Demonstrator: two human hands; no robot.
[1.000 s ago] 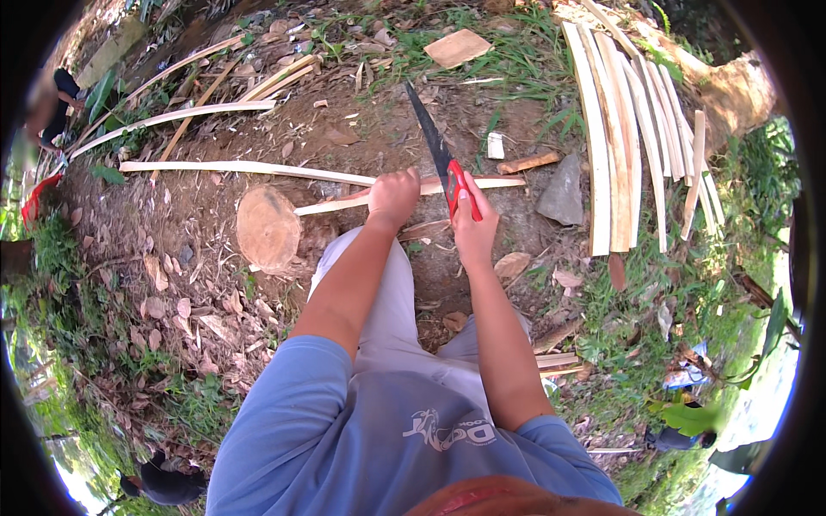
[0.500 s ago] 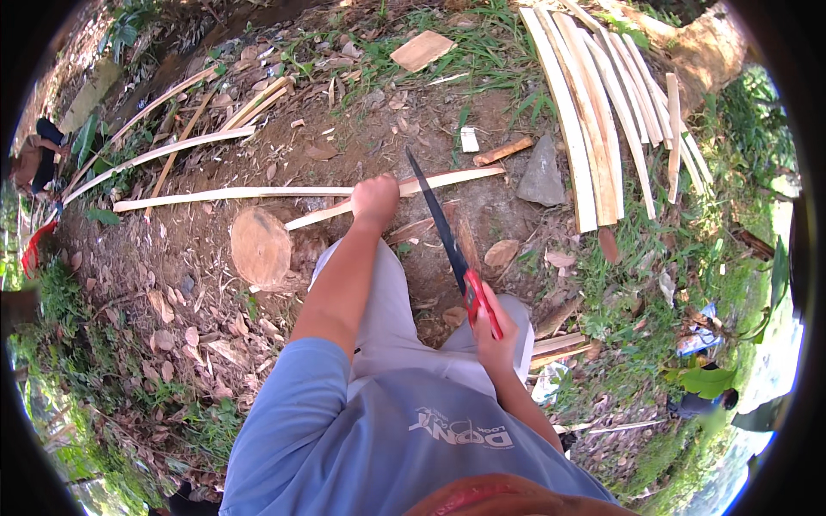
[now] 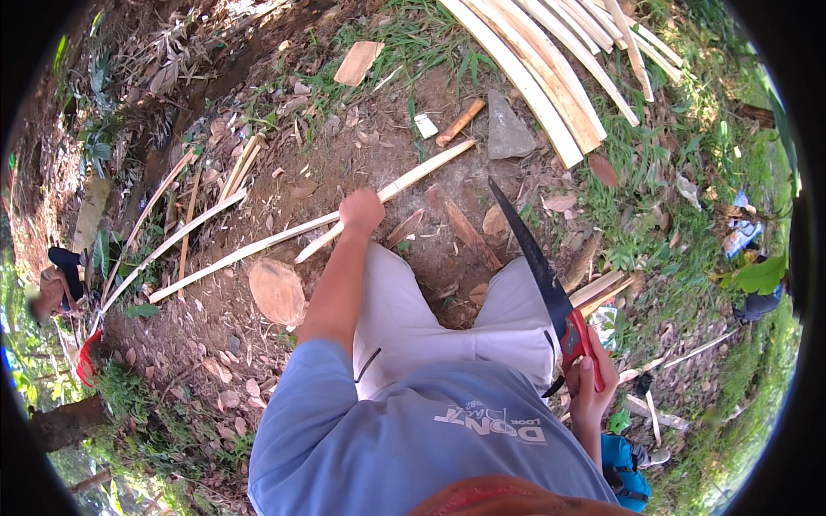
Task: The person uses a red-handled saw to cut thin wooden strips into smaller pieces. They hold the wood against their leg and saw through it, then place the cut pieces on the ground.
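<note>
A: What is the state of the left hand (image 3: pixel 362 211)?

B: Its fingers are curled into a fist about a pale wooden strip (image 3: pixel 434 167), which lies obliquely across the ground (image 3: pixel 323 163). A longer strip (image 3: pixel 232 258) runs in from the left to the fist; whether it too is gripped cannot be told.

A: And the right hand (image 3: pixel 594 378)?

B: Closed round the red handle of a saw (image 3: pixel 540 267). The black blade points up and left, over the outer side of the right thigh (image 3: pixel 508 322), apart from both strips.

A: What surrounds them?

B: A round log end (image 3: pixel 277 292), left of the gripped strip's near end; a grey stone (image 3: pixel 509 129), just beside its far end; and a brown stick (image 3: pixel 460 120) close by.
</note>
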